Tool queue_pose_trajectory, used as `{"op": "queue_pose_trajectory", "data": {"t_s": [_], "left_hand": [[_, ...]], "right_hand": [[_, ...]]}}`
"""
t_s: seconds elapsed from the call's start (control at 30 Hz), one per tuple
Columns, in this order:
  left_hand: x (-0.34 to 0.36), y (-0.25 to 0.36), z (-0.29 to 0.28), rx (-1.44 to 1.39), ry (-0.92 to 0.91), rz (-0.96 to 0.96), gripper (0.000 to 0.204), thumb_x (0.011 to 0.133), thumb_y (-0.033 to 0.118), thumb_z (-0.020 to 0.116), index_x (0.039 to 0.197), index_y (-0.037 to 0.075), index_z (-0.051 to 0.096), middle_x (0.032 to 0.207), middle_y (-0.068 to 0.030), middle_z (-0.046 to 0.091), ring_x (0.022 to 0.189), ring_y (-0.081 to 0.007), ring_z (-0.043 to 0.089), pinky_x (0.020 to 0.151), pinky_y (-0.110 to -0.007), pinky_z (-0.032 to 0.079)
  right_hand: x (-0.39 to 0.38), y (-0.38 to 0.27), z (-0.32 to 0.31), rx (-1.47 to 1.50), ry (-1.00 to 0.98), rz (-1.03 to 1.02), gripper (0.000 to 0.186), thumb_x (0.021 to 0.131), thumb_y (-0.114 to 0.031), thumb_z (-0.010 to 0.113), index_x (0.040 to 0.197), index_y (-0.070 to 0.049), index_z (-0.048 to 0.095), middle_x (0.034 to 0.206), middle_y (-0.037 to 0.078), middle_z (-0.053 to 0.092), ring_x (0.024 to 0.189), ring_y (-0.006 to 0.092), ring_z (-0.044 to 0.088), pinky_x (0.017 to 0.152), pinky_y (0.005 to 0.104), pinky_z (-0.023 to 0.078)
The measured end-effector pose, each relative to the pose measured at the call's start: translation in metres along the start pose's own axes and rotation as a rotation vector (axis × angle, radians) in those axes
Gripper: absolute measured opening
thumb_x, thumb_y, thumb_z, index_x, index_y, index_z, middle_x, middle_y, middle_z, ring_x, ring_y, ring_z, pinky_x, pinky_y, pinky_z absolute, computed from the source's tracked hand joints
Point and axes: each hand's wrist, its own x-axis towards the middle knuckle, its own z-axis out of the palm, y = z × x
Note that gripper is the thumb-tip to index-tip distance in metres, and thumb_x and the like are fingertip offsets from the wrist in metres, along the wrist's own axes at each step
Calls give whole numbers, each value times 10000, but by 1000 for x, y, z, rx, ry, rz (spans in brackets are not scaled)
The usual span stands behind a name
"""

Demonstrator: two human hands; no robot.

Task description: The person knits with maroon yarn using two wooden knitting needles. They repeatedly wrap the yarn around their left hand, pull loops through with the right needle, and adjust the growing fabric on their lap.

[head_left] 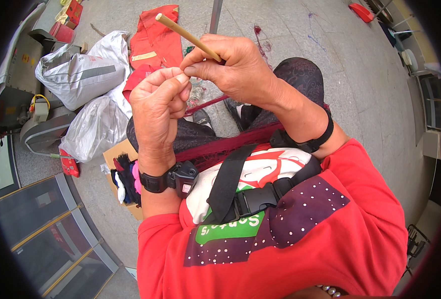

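Observation:
My right hand (240, 70) is closed round a thin wooden stick (183, 34), which slants up and to the left out of the fist. Its thumb and forefinger meet the fingertips of my left hand (155, 107), which is closed in a pinch. Whatever lies between those fingertips is too small to make out. Below both hands, a skein of dark red yarn (253, 137) stretches across my lap, and a strand of it runs between my knees.
An open cardboard box (123, 148) with bundles of coloured yarn stands left of my legs. White sacks (78, 74) and a clear plastic bag (93, 129) lie beyond it. Red cloth (153, 37) is spread ahead, and loose threads (260, 40) lie on the tiled floor.

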Motion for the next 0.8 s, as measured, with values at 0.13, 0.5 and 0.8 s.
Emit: {"op": "queue_pose_trajectory", "data": {"t_s": [0.13,0.5,0.8], "left_hand": [[0,-1,-3,-18,-18,-4,137,833,12,593,942,-70,590,674,-68,569,417,-4,323,369,-157,203],[0,-1,-4,-141,-96,-26,125,826,23,618,917,-60,598,673,-79,587,421,-7,340,367,-166,199],[0,-3,-4,-40,-69,-32,118,808,1,650,905,-51,609,658,-77,586,435,-20,380,375,-161,211]], "right_hand": [[0,-3,-1,14,-13,79,75,804,-50,679,852,8,686,716,30,573,647,86,526,559,242,400],[-1,-5,-2,-72,-30,76,63,788,-16,654,834,22,672,682,45,568,614,103,546,542,259,419],[-2,-8,-6,-80,-53,136,57,781,-27,661,809,22,668,666,47,588,615,94,550,542,252,422]]}}
